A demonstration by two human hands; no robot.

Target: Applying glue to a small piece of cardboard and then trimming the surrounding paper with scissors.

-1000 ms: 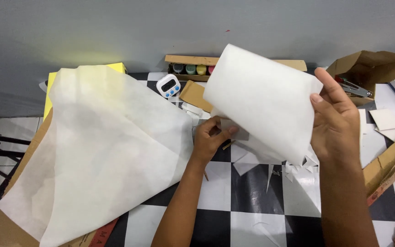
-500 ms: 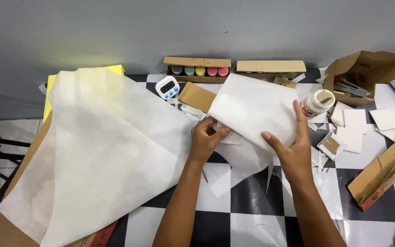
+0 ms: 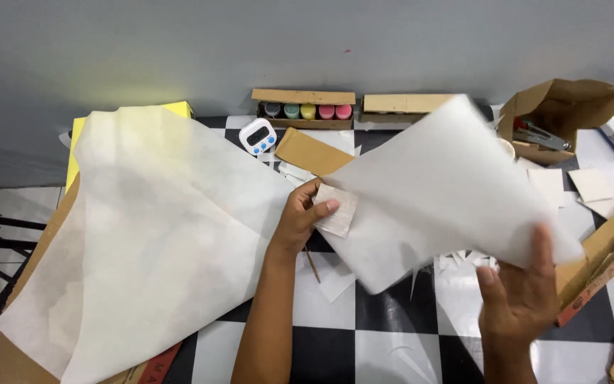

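Observation:
My left hand (image 3: 300, 217) rests at the middle of the black and white checked table (image 3: 364, 334), its thumb and fingers pinching a small pale square piece (image 3: 337, 210). A white translucent paper sheet (image 3: 442, 188) lies lifted and blurred to its right, over the table's middle. My right hand (image 3: 524, 299) is under the sheet's lower right corner, fingers spread and touching its edge. A much larger sheet of the same white paper (image 3: 151, 242) drapes over cardboard at the left.
At the back stand a box of coloured paint pots (image 3: 305, 110), a flat cardboard box (image 3: 399, 104), a small white timer (image 3: 258, 136) and a brown card piece (image 3: 314, 151). An open cardboard box (image 3: 563, 117) sits at the right, with paper scraps and cardboard strips (image 3: 609, 245) near it.
The smaller sheet swung down from upright and now sweeps right. My right hand dropped from the sheet's middle to its lower right corner. The small square piece came into view in my left hand.

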